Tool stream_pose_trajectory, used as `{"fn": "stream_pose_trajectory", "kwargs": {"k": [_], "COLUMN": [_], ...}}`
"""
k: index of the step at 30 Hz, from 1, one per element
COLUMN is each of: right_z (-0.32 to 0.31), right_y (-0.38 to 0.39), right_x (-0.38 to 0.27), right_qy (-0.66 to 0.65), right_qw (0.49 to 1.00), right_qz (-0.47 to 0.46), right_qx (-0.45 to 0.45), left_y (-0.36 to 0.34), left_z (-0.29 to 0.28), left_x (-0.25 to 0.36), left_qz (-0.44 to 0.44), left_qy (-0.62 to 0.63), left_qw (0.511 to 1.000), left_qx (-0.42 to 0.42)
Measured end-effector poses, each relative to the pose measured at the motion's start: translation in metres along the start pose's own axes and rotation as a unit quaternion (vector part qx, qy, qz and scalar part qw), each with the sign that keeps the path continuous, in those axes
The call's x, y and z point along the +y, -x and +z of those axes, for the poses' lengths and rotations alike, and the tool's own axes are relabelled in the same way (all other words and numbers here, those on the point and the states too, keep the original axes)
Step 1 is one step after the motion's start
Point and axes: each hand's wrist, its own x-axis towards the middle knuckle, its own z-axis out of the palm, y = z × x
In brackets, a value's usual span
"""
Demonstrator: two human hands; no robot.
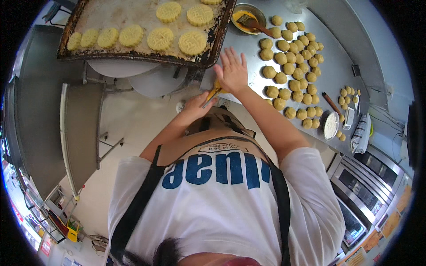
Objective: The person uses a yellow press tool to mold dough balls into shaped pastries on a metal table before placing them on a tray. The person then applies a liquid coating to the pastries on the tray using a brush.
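Note:
My left hand (198, 106) is closed round a narrow yellow object with a grey strip (216, 90), too small to identify. My right hand (231, 70) is just above it, fingers stretched out and apart beside the dark baking tray's corner; its lower palm is near or on the yellow object, I cannot tell which. On the tray (111, 57) lie several pale yellow patterned round cakes (192, 43). Several smooth dough balls (280, 58) sit in rows on the steel table (253, 88) to the right. Behind them is a steel bowl of yellow liquid with a wooden-handled brush (254, 24).
At the right end are a bowl of white powder (331, 126), a rolling pin (332, 103), a white device (349, 118) and a folded bag (360, 133). Steel ovens (359, 181) stand lower right. Dark panels (82, 137) and a metal frame stand to my left.

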Motion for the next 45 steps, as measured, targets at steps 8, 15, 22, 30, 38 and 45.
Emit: {"fn": "stream_pose_trajectory", "kwargs": {"k": [8,15,22,30,38,45], "right_z": [0.010,0.006,0.011,-0.114,-0.181,-0.112], "right_y": [0.005,-0.001,0.103,0.065,-0.135,-0.204], "right_x": [0.024,0.029,0.066,-0.017,-0.116,-0.148], "right_qy": [-0.019,-0.106,-0.480,-0.762,-0.510,-0.429], "right_qw": [0.990,0.970,0.789,0.600,0.814,0.845], "right_qz": [0.125,0.197,0.356,0.242,0.078,0.086], "right_qx": [-0.062,-0.092,0.141,-0.018,-0.267,-0.307], "left_y": [0.015,0.026,-0.001,-0.005,0.044,0.075], "left_z": [0.002,0.002,-0.010,-0.051,-0.074,-0.091], "left_x": [-0.004,-0.014,0.038,0.141,0.065,0.029], "left_qz": [0.005,0.005,-0.138,0.120,0.042,0.004], "left_qy": [0.068,0.025,0.119,0.349,0.532,0.574], "left_qw": [0.995,0.995,0.981,0.920,0.846,0.817], "left_qx": [0.066,0.094,-0.070,-0.131,0.003,0.065]}}
